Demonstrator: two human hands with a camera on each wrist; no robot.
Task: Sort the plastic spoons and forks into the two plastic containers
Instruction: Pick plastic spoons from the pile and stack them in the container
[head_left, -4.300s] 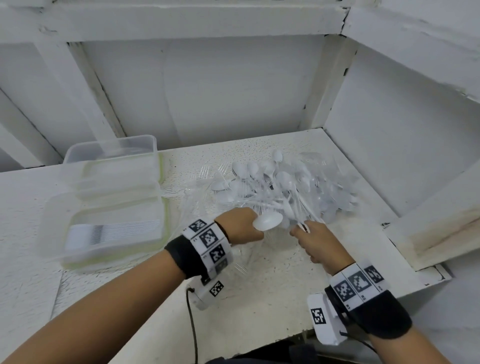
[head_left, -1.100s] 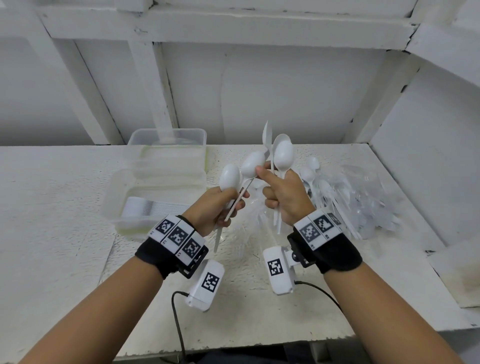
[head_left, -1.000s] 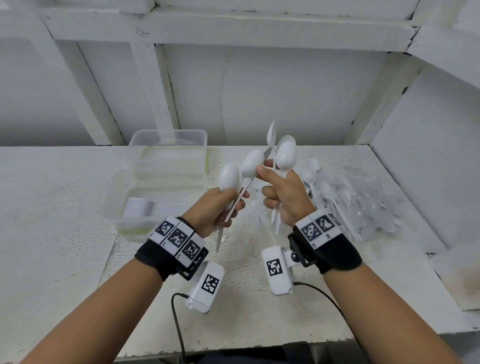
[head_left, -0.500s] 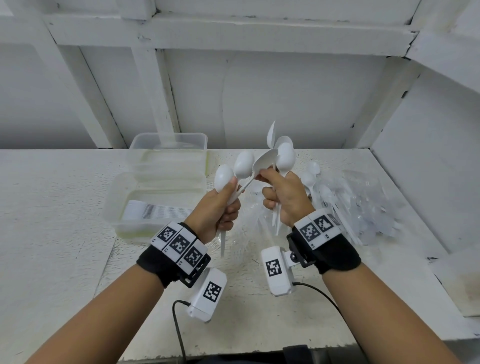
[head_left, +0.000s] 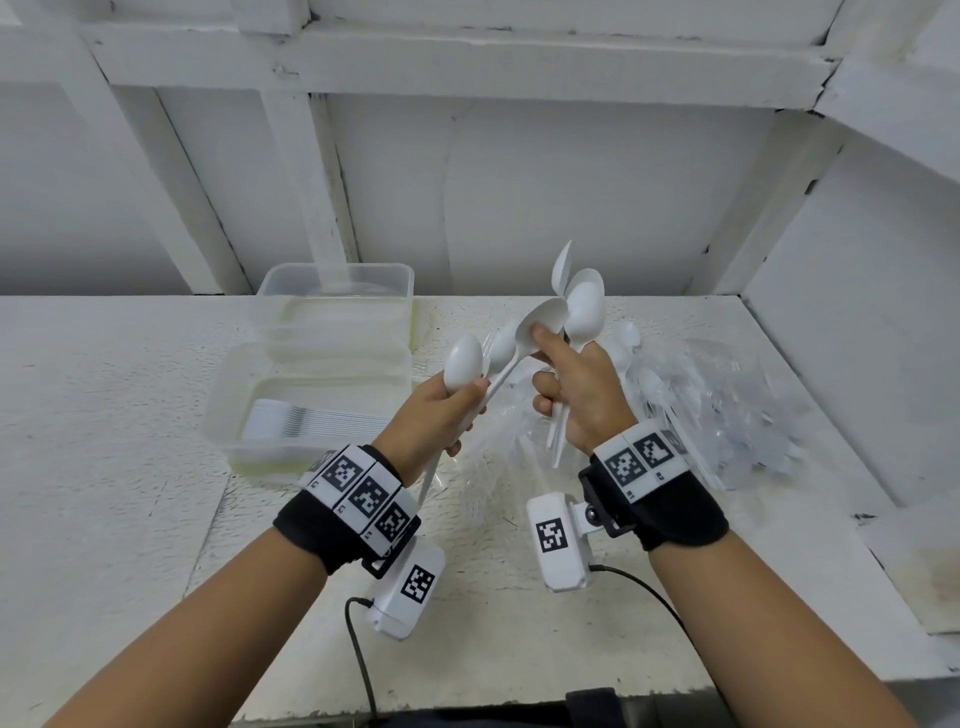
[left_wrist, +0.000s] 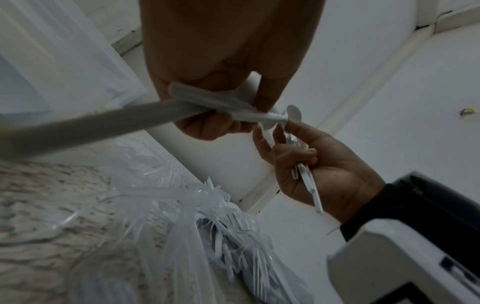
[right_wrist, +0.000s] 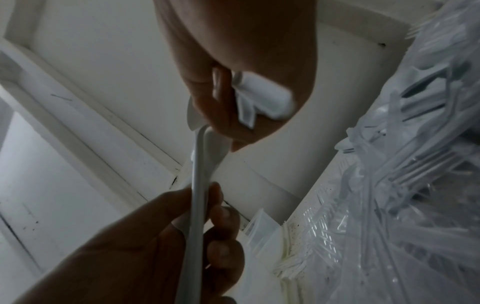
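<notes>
Between both hands (head_left: 436, 415) (head_left: 582, 395), white spoons (head_left: 540, 325)

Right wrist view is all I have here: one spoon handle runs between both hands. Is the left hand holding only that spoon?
Observer: No. In the head view the left hand also grips at least two other spoons, bowls up.
Operator: And the right hand?
Observer: The right hand holds a fanned bundle of spoons upright; its fingers pinch the shared spoon at the bowl.
Operator: Anything sorted yet?
Observer: The near container holds a neat row of white cutlery; type unclear.
</notes>
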